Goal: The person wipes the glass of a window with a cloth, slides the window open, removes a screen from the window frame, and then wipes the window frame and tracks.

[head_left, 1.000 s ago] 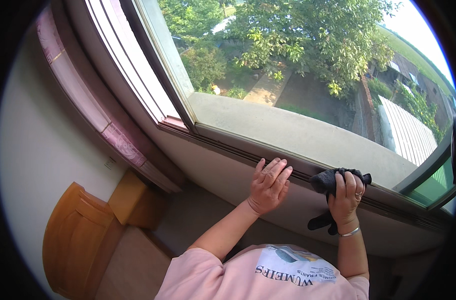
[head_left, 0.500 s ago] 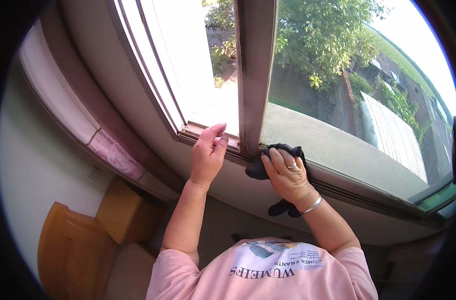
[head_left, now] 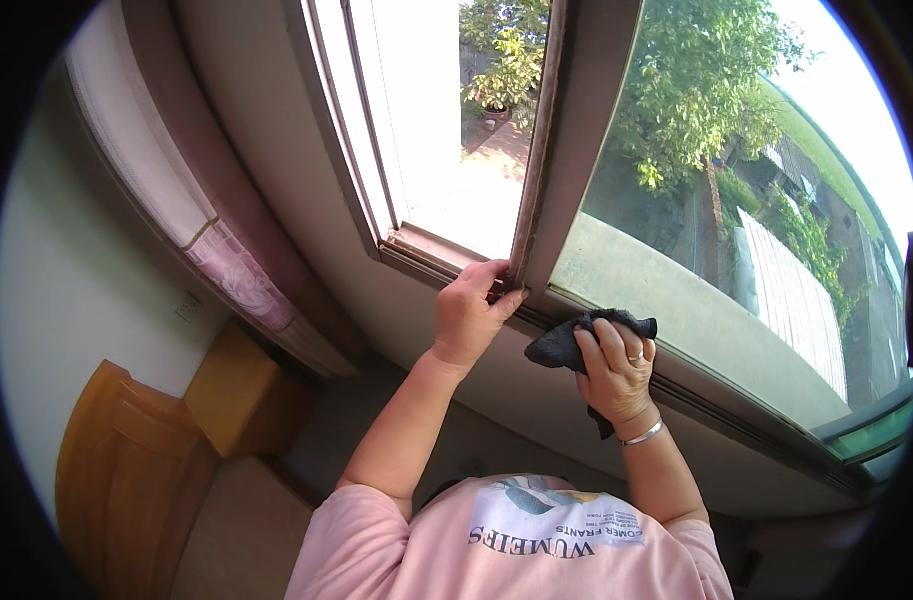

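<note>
My left hand (head_left: 473,312) is at the lower corner of the sliding window sash (head_left: 578,150), its thumb and fingers closed on the sash's left edge just above the track. Bunched in my right hand (head_left: 618,370) is a black cloth (head_left: 558,345), one end hanging below the palm. This hand, with a ring and a silver bangle, is by the bottom rail of the sash, right of my left hand. The cloth covers part of the rail, so whether it presses on it is hard to tell.
Left of the sash the window opening (head_left: 491,190) shows a potted plant outside. The window track (head_left: 416,262) runs along the sill. A pink and white curtain (head_left: 238,275) hangs at left, above a wooden cabinet (head_left: 238,390) and a wooden headboard (head_left: 126,470).
My left hand has moved right from above the track onto the sash edge and closed there. My right hand has shifted right and slightly down with the cloth. The view has turned somewhat.
</note>
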The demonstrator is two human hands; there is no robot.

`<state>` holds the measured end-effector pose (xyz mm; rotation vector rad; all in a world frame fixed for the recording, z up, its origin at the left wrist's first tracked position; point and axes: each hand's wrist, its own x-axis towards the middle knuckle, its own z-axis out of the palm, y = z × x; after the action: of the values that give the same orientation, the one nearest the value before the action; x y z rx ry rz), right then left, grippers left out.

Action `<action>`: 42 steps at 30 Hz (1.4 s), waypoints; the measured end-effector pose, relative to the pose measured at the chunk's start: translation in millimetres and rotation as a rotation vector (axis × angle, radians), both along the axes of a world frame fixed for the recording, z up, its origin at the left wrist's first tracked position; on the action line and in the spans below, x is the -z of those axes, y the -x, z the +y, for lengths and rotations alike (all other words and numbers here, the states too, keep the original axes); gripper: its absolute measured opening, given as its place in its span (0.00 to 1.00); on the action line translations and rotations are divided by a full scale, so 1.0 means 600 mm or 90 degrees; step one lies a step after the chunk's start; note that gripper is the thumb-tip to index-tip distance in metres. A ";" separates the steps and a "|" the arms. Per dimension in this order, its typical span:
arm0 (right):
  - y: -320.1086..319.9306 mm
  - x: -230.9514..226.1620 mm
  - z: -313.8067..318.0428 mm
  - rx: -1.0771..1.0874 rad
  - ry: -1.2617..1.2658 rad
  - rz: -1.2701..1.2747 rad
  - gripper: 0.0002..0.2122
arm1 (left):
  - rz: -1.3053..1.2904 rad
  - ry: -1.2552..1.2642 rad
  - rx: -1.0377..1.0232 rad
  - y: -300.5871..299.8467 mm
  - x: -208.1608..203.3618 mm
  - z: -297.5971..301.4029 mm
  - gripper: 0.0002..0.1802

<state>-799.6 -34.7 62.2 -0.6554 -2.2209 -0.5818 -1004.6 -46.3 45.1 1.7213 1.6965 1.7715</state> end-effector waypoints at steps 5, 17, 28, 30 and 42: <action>0.006 0.003 0.004 -0.023 0.014 0.024 0.17 | 0.045 -0.016 -0.087 -0.005 -0.001 -0.005 0.16; 0.018 0.009 0.003 0.001 0.015 0.053 0.18 | -0.112 0.020 0.032 0.006 0.000 -0.007 0.08; 0.018 0.010 -0.003 0.132 -0.047 0.014 0.18 | -0.097 -0.063 0.253 0.038 -0.027 0.023 0.05; 0.021 0.010 -0.005 0.141 -0.059 0.008 0.18 | -0.037 -0.068 0.201 0.050 -0.002 0.022 0.06; 0.027 0.013 -0.012 0.167 -0.055 -0.001 0.18 | 0.209 -0.132 0.129 0.062 0.003 0.007 0.09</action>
<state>-816.0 -41.9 54.6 -0.9090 -2.1132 -0.8048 -1041.6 -42.2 43.5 2.2903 1.4156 1.6972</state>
